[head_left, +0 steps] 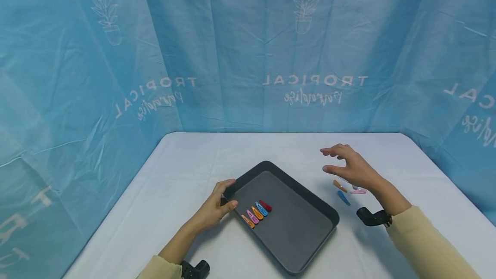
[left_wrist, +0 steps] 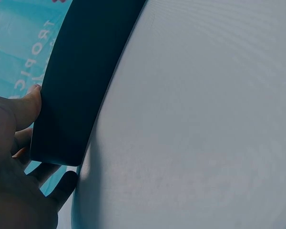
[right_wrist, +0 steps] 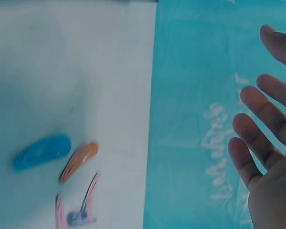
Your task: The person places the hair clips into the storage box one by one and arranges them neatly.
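Observation:
The left hand (head_left: 211, 210) (left_wrist: 19, 191) grips the left corner of a dark grey tray (head_left: 296, 212) (left_wrist: 81, 86), thumb over the rim and fingers outside. Inside the tray, near its left side, several hair clips lie in a slanted row: orange (head_left: 248, 221), pink (head_left: 252, 216), yellow-orange (head_left: 257, 212), blue (head_left: 261, 209) and red (head_left: 265, 205). Empty, the right hand (head_left: 354, 169) (right_wrist: 276, 121) is raised with fingers spread from the thumb, above loose clips right of the tray. Those are orange (head_left: 340, 186) (right_wrist: 79, 161), blue (head_left: 343, 198) (right_wrist: 43, 152) and pink (head_left: 359, 191) (right_wrist: 61, 214).
A white cloth covers the table (head_left: 217, 152). Blue curtains (head_left: 240, 55) with printed lettering and plants hang behind it and at both sides. Black devices are strapped on the left wrist (head_left: 195, 269) and the right wrist (head_left: 373, 217).

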`<state>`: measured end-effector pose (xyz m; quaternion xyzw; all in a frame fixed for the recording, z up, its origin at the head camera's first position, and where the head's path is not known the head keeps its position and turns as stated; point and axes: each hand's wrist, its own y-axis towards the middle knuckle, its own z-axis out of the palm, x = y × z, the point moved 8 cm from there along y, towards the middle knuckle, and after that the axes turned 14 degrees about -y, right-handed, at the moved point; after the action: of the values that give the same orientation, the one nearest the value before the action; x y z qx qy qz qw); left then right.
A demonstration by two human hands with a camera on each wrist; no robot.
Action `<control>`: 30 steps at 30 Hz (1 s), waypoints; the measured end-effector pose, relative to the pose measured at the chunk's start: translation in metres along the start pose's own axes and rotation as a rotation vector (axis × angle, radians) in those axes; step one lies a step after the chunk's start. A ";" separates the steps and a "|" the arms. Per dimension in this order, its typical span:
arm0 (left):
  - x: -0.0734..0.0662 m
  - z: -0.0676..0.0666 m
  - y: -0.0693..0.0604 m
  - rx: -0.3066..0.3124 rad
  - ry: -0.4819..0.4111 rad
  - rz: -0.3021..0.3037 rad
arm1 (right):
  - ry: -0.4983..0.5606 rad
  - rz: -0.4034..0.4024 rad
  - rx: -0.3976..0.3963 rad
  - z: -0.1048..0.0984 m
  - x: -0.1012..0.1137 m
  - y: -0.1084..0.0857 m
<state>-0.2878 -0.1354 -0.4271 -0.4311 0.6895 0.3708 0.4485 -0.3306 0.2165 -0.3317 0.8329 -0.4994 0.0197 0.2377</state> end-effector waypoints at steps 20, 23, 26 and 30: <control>-0.002 0.000 0.000 0.003 0.007 0.006 | -0.041 0.229 0.114 0.010 -0.079 -0.038; -0.002 0.000 0.000 0.005 0.003 0.002 | -0.050 0.242 0.138 0.013 -0.087 -0.041; -0.002 0.000 0.000 0.006 0.000 -0.002 | -0.057 0.251 0.164 0.018 -0.093 -0.044; -0.001 0.000 -0.001 0.009 0.002 -0.003 | -0.062 0.260 0.196 0.024 -0.101 -0.047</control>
<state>-0.2870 -0.1354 -0.4258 -0.4305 0.6909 0.3667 0.4503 -0.3466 0.3077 -0.3977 0.7806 -0.6058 0.0731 0.1352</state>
